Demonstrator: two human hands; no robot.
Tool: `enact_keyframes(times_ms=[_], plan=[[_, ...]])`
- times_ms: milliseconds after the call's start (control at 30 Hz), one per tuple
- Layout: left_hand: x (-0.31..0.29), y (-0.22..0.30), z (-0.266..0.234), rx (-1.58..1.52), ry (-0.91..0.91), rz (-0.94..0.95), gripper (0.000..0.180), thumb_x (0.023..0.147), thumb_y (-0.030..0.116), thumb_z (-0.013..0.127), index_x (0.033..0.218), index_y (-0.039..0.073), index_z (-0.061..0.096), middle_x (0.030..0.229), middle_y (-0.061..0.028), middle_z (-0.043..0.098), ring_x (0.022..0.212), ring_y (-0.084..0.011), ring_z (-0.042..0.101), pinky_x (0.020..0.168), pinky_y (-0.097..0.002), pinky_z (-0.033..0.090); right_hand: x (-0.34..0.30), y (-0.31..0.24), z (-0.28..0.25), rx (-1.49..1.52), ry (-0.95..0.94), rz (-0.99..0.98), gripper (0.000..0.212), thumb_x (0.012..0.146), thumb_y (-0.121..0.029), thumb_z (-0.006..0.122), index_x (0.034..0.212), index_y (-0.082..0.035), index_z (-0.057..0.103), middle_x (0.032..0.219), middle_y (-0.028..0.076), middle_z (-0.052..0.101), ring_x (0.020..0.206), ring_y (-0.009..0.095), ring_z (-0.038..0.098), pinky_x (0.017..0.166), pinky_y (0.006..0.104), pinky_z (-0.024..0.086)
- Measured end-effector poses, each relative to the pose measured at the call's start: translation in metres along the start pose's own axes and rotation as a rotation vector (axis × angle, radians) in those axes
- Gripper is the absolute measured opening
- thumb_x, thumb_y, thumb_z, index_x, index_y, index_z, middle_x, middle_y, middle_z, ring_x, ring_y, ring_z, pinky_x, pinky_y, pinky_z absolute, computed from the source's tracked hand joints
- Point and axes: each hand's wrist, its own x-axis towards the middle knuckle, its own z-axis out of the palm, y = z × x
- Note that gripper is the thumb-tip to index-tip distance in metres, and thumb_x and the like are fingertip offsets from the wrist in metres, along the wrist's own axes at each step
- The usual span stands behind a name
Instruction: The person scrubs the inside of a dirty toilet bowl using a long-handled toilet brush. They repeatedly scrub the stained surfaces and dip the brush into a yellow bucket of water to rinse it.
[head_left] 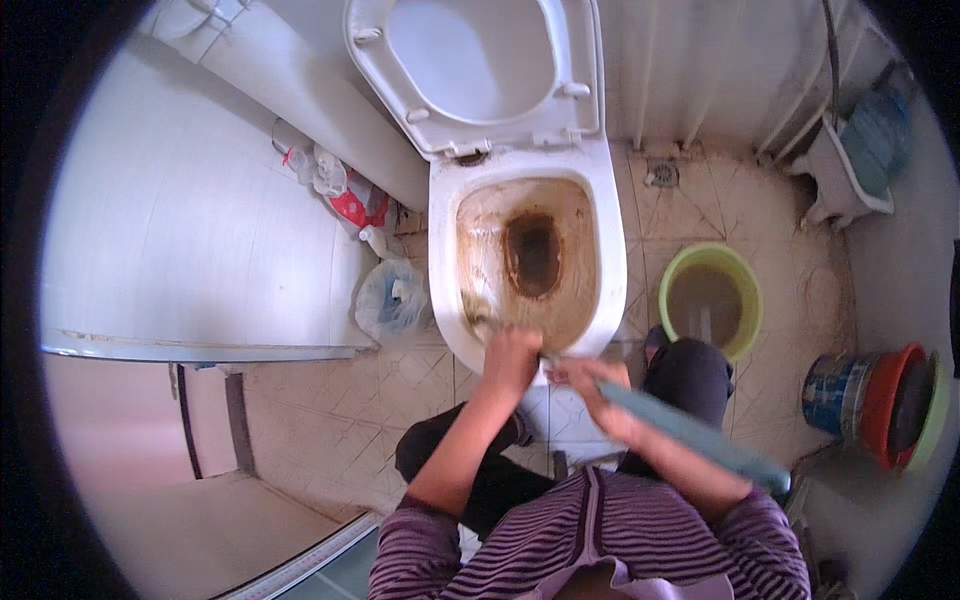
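A toilet (pixel 612 240) stands in front of me with its seat and lid raised. Brown stains coat the inside of the bowl (pixel 575 310), darkest around the drain hole. Both hands grip one long-handled brush (pixel 700 432). Its thick teal handle slants past my right forearm to the lower right. The yellowish brush head (pixel 474 306) touches the bowl's near left wall. My left hand (pixel 512 358) is closed round the shaft, just over the front rim. Slightly lower and to the right, my right hand (pixel 597 388) is closed on the handle.
A yellow-green basin (pixel 756 300) of murky water stands right of the toilet, by my knee. Stacked buckets (pixel 838 395) lie tilted at the far right. A white stool (pixel 850 185) and a floor drain (pixel 661 174) are beyond. A bag-lined bin (pixel 388 305) stands left.
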Motion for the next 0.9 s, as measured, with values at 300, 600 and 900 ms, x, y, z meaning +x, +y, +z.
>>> enact_keyframes(times_ms=[300,600,900], plan=[[0.022,-0.02,0.023,0.03,-0.194,-0.107,0.007,0.074,0.006,0.057,0.077,0.003,0.062,0.087,-0.0175,0.063,0.085,-0.0361,0.062,0.07,-0.044,0.051,0.006,0.014,0.0,-0.104,0.037,-0.227,0.019,0.091,-0.012,0.052,0.098,0.003,0.061,0.091,0.014,0.066,0.087,0.02,0.064,0.078,0.0286,0.05],[0.075,-0.056,0.029,-0.139,0.168,-0.062,0.013,0.079,0.015,0.056,0.076,0.003,0.058,0.076,-0.0211,0.06,0.082,-0.0373,0.06,0.067,-0.0446,0.047,0.072,0.025,0.002,-0.137,0.08,-0.413,0.017,0.091,-0.009,0.05,0.097,0.001,0.061,0.089,0.018,0.062,0.074,0.021,0.06,0.067,0.0313,0.047],[0.038,0.004,0.004,-0.138,-0.207,-0.324,0.025,0.084,0.029,0.059,0.093,0.006,0.065,0.091,-0.0179,0.065,0.086,-0.0353,0.063,0.072,-0.0452,0.05,0.055,-0.022,-0.044,-0.263,-0.109,-0.196,0.029,0.091,-0.022,0.051,0.104,0.002,0.062,0.1,0.016,0.065,0.096,0.021,0.061,0.085,0.0314,0.046]])
